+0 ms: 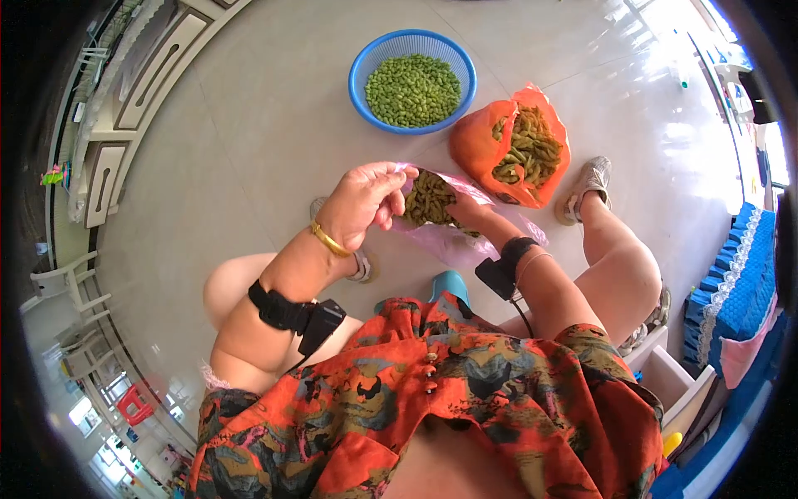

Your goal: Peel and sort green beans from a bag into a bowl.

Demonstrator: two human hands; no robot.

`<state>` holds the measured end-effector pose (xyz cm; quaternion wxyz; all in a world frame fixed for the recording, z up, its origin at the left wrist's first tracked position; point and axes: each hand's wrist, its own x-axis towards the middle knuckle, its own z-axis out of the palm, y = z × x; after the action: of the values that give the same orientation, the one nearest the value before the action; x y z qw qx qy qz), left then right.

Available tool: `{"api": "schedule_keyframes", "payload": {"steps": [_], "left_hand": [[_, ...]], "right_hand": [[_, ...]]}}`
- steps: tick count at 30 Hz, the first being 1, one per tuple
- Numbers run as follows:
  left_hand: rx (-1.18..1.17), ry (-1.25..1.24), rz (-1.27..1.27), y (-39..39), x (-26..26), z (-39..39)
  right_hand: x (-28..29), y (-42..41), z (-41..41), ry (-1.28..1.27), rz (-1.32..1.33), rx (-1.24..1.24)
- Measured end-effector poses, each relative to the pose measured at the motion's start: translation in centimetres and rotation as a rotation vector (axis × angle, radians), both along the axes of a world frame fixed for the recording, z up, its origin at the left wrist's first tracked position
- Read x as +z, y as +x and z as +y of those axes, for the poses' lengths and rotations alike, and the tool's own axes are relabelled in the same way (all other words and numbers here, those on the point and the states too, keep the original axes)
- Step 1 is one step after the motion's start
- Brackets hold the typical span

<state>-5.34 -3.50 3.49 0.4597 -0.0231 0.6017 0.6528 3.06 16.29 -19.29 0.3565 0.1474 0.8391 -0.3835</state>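
Note:
My left hand (374, 196) pinches the rim of a pink plastic bag (446, 242) between thumb and forefinger, its other fingers curled. In the bag lie brownish-green bean pods (429, 198). Reaching into the bag from the right, my right hand (469, 211) has its fingers among the pods, where they are mostly hidden. Beyond the bag, a blue plastic colander (355, 93) holds a heap of shelled green beans (413, 90). An orange plastic bag (477, 140), full of similar pods (530, 150), stands open to the right of the colander.
The tiled floor (249, 125) carries the colander and bags between and beyond my feet. A shoe (589, 187) is close to the orange bag. White drawers (162, 68) line the far left; a blue quilted cover (735, 280) and a pale open bin (670, 374) are at right.

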Motion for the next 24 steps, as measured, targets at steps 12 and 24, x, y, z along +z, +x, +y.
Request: {"api": "schedule_keyframes", "payload": {"steps": [12, 24], "left_hand": [[0.094, -0.063, -0.147, -1.7, -1.4, -0.5], [0.109, -0.105, -0.096, -1.3, -1.5, -0.9]], "right_hand": [[-0.7, -3.2, -3.4, 0.337, 0.403, 0.372], [1.6, -2.6, -4.0, 0.314, 0.313, 0.381]]}}
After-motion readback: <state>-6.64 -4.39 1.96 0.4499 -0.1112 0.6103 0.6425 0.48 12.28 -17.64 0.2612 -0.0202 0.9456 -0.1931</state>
